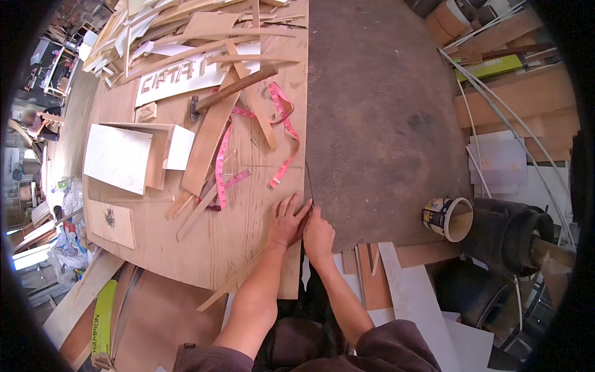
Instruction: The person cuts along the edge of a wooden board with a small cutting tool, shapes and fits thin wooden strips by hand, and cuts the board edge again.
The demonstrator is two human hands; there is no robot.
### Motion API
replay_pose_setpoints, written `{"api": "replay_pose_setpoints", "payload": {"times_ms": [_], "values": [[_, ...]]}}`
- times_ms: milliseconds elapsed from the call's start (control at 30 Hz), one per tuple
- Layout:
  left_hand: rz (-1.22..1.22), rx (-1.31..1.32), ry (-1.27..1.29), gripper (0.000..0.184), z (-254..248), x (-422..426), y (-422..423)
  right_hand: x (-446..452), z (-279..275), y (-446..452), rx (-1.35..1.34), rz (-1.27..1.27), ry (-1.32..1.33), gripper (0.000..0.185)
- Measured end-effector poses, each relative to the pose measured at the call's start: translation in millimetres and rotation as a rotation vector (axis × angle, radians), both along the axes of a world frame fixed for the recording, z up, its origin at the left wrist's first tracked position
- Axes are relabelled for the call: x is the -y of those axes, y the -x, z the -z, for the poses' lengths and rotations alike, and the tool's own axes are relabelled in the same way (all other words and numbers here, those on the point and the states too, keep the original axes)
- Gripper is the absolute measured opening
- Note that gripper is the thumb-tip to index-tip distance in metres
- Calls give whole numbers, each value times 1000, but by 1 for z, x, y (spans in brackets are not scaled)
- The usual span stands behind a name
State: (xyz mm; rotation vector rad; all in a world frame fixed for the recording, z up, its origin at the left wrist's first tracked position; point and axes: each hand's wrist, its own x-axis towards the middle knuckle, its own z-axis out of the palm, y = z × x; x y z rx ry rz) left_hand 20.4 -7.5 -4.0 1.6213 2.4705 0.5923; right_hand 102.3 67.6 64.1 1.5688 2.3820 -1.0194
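Note:
My left hand [287,222] rests on the plywood sheet [260,260] near its right edge, fingers stretched out and spread, the thumb close to my right hand. Right beside it, just past the edge, my right hand [318,233] is closed. A thin dark strip [309,180] runs up from the top of this fist along the sheet's edge; its kind cannot be made out. A pink measuring tape [289,127] lies in loose curls ahead of my left hand. Beyond it are a hammer [235,88] with a wooden handle and several wooden slats [217,130].
A white-faced box [118,155] stands on the sheet's left, near a small board with a pile of nails [110,216]. Wood offcuts [186,31] are heaped at the far end. A bucket [447,219] lies tipped on the floor to the right. Another person [41,126] is far left.

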Motion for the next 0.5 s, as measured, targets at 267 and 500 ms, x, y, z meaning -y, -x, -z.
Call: {"api": "replay_pose_setpoints", "payload": {"times_ms": [267,500], "values": [[9,-3,8,43,1,-1,0,9,3,-18,36,-103,-58,15],[-7,1,13,47,7,2,-2,24,-24,-33,-6,-81,-40,17]]}}
